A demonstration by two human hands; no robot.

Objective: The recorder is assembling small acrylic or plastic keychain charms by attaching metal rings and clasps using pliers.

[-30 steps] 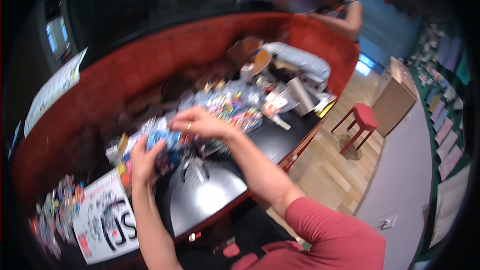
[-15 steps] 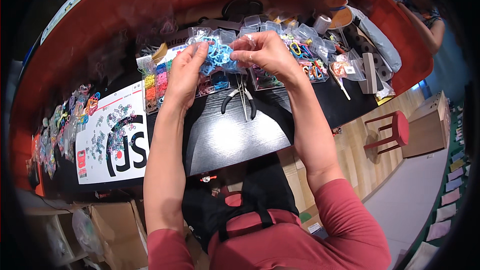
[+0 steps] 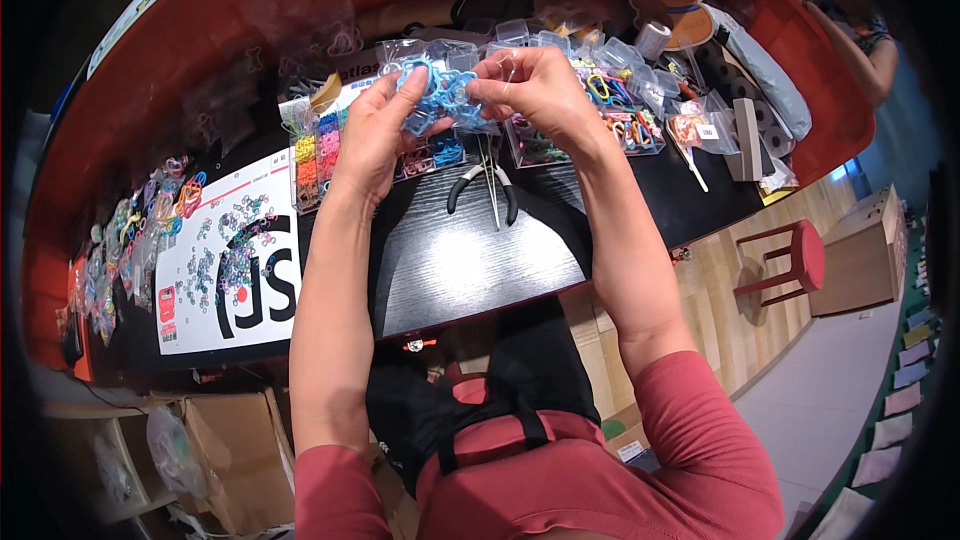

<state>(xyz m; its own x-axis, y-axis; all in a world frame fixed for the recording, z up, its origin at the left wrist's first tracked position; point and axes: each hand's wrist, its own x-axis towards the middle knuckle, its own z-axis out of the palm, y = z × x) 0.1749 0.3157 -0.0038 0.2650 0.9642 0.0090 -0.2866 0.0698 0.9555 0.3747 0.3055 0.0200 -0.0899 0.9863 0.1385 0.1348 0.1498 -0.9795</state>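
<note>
In front of me, above the far side of the table, my left hand (image 3: 378, 140) and my right hand (image 3: 540, 95) hold a clear plastic bag of light-blue loop-shaped pieces (image 3: 440, 100). The left thumb presses on the bag's near-left part. My right fingers pinch its right side. Below the hands lie pliers with black-and-white handles (image 3: 510, 202) and thin metal tweezers (image 3: 493, 195). Beneath and beside the bag sit a compartment box of colourful small pieces (image 3: 328, 145) and a second compartment box (image 3: 640, 135) on the right. My hands partly hide both boxes.
On the black table (image 3: 470, 280), a white printed sheet (image 3: 200, 330) bears scattered small rings. Bagged colourful pieces (image 3: 120, 250) crowd the left end. A wall-like red rim (image 3: 300, 0) curves behind. A red stool (image 3: 805, 258) stands right; another person's arm (image 3: 850, 50) shows far right.
My hands and the bag stay nearly in place; the blue pieces have shifted a little within the grip. The whole view has turned slightly.
</note>
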